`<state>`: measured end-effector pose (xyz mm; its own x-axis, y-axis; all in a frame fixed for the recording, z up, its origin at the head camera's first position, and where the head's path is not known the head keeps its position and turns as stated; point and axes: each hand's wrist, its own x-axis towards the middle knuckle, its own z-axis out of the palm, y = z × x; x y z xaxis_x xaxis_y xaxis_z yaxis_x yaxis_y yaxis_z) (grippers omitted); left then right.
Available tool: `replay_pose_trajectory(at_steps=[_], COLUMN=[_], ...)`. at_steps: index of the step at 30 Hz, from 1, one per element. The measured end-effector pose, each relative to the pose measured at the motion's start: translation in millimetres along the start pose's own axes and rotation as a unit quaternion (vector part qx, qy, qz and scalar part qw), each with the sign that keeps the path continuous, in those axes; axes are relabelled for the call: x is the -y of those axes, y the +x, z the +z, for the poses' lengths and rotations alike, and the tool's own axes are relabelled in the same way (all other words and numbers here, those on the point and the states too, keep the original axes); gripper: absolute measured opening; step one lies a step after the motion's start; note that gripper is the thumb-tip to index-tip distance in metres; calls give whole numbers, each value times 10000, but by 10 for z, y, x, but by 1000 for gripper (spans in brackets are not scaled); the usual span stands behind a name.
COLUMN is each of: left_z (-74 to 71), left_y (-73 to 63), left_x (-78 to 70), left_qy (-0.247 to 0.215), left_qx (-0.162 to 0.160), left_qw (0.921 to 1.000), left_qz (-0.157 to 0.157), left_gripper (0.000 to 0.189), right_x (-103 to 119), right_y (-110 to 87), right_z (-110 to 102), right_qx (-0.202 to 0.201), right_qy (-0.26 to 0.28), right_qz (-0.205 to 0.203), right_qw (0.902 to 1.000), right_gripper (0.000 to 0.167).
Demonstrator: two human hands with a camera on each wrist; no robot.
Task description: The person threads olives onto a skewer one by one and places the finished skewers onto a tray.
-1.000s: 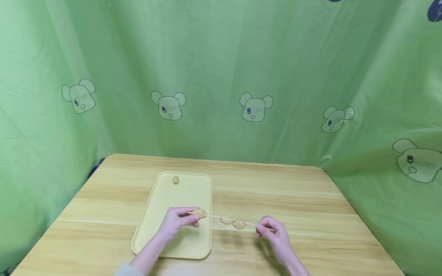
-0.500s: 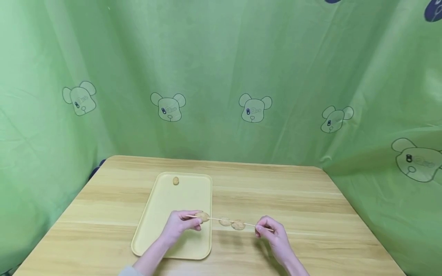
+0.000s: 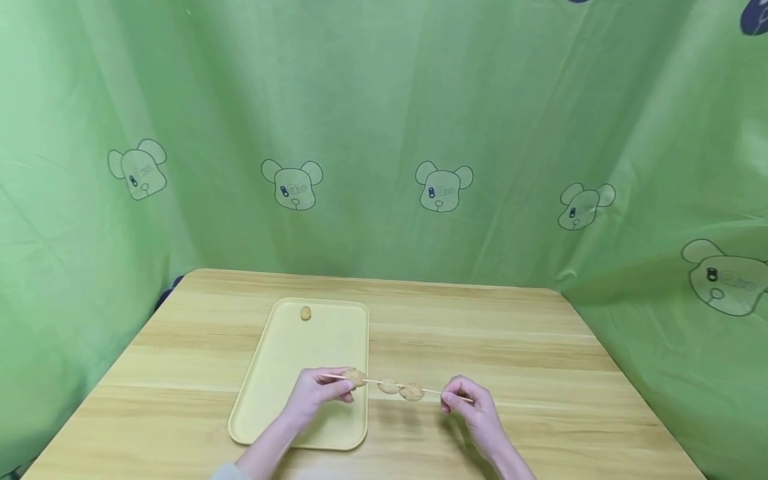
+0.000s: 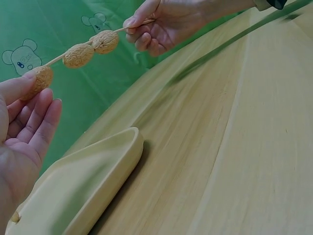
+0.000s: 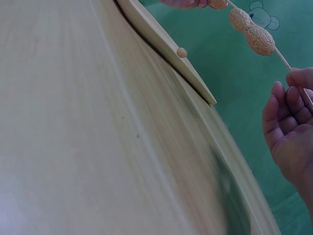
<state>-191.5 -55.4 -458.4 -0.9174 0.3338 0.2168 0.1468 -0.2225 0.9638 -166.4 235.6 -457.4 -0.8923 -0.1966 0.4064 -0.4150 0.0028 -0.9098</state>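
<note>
A thin wooden skewer spans the gap between the two hands, above the table. Two oval, wrinkled tan balls sit side by side along its middle. My left hand pinches a third wrinkled ball between thumb and fingers at the skewer's left part; a short end of the stick shows past it in the head view. On the other side, my right hand pinches the skewer near its right end, thumb against the fingers. Another small tan ball lies at the far left of the cream tray.
The tray rests on the left part of a wooden table, partly under the left hand and forearm. A green curtain with bear-head prints encloses the table's back and sides.
My left hand with its ball has shifted slightly right and down, closer to the other two balls. The right hand has barely moved left, still holding the skewer.
</note>
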Motion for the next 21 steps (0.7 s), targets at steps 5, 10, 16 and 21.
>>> replay_pose_trajectory(at_steps=[5,10,16,21], left_z=[6,24,41,56], left_y=[18,19,14,13], left_x=[36,69,96,93], left_qy=[-17,-68,-142,-197], left_qx=[10,18,39,92], left_qw=[10000,9999,9999,9997], left_qz=[-63,-98,-47,-81], left_gripper=[36,36,37,37], right_x=[-7,-14,-31,-41], right_y=[2,-4,-11,-27], right_z=[-5,-2,14,4], right_qx=[-1,-7,3,38], right_qy=[-8,-96,-149,-336], right_qz=[23,88,97,149], right_qw=[10000,9999,9998,9993], right_gripper=[9,8,8,8])
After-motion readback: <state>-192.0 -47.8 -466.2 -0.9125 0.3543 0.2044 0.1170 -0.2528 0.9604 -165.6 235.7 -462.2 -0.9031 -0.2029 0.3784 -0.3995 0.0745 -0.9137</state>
